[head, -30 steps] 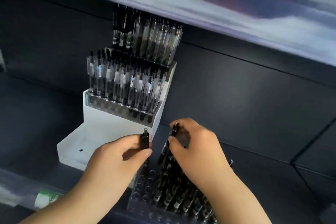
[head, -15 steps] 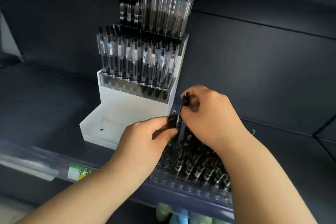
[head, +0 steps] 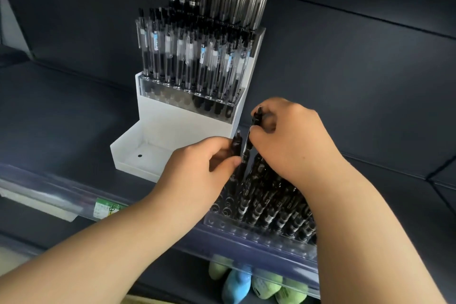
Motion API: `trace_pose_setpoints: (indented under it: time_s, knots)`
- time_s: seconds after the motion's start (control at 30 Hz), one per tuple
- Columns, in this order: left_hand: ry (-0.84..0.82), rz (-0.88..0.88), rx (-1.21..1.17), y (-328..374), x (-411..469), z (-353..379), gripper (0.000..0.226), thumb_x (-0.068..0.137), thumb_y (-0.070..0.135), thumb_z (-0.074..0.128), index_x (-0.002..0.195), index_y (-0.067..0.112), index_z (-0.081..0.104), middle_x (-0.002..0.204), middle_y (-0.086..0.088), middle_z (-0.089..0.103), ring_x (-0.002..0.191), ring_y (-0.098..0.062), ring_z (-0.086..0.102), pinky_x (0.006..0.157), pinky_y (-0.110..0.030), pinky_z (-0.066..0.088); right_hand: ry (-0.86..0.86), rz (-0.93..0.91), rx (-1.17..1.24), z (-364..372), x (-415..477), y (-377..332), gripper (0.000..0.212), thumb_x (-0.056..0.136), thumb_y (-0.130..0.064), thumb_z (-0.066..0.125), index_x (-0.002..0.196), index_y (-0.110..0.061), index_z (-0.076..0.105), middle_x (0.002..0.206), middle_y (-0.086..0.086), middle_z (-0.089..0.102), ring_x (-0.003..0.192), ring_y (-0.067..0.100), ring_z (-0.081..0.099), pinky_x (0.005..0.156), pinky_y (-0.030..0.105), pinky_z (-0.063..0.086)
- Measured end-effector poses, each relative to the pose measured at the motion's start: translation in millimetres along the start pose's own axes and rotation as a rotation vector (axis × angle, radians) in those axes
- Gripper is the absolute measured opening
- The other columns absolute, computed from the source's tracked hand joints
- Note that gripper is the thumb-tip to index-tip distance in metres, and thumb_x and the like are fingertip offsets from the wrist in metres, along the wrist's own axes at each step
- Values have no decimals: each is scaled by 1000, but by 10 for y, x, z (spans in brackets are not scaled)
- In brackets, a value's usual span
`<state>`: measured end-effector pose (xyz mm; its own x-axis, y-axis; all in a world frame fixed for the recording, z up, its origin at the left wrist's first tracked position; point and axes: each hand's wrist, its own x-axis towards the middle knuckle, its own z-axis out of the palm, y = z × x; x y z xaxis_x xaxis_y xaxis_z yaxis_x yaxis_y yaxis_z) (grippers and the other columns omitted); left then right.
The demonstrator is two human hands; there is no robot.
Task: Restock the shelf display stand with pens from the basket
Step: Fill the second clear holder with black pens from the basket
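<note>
The white tiered stand (head: 158, 131) carries clear pens (head: 187, 57) on its upper steps. Just right of it, the left hand (head: 197, 163) grips one black pen (head: 236, 145) upright, fingers curled round the barrel. Beside it the right hand (head: 291, 143) pinches a second black pen (head: 253, 131) near its clicker. Both pens point down at the clear hole rack (head: 259, 228) — its left holes (head: 223, 207) look free. Best to seat one pen at a time: tip lined over a free hole, barrel kept vertical, lowered gently — the packed black pens (head: 276, 205) on the right would likely tip if nudged.
</note>
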<state>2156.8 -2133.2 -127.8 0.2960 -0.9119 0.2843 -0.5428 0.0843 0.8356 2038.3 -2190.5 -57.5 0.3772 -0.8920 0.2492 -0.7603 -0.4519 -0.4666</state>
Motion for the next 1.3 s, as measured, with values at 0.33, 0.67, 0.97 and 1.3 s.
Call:
trace_pose_setpoints:
  time_s: [0.33, 0.67, 0.97, 1.3]
  knots:
    - [50, 2, -79, 63, -21, -82, 18, 81, 29, 69, 83, 42, 56, 81, 20, 69, 78, 9, 61, 70, -2, 43, -30, 6, -22, 47, 17, 0, 17, 85, -20, 55, 101, -23, 60, 79, -5, 65, 83, 21, 61, 89, 43, 47]
    - [47, 13, -54, 56, -25, -91, 21, 81, 31, 68, 81, 45, 52, 83, 22, 68, 80, 11, 60, 67, 1, 41, -89, 59, -154, 65, 13, -4, 21, 89, -26, 52, 109, -24, 60, 94, -6, 68, 95, 21, 60, 96, 39, 39]
    - [-68, 35, 8, -12, -26, -8, 22, 84, 24, 67, 86, 41, 53, 82, 17, 66, 82, 11, 57, 69, 1, 41, -36, 29, -21, 87, 23, -3, 19, 86, -20, 56, 96, -33, 66, 87, -8, 68, 88, 18, 61, 92, 43, 46]
    - [-75, 39, 99, -53, 25, 87, 18, 85, 25, 66, 100, 29, 58, 82, 16, 63, 81, 7, 59, 74, -7, 43, -26, 28, -108, 2, 10, -74, 20, 84, -15, 57, 73, -28, 68, 70, -10, 64, 77, 17, 61, 87, 43, 48]
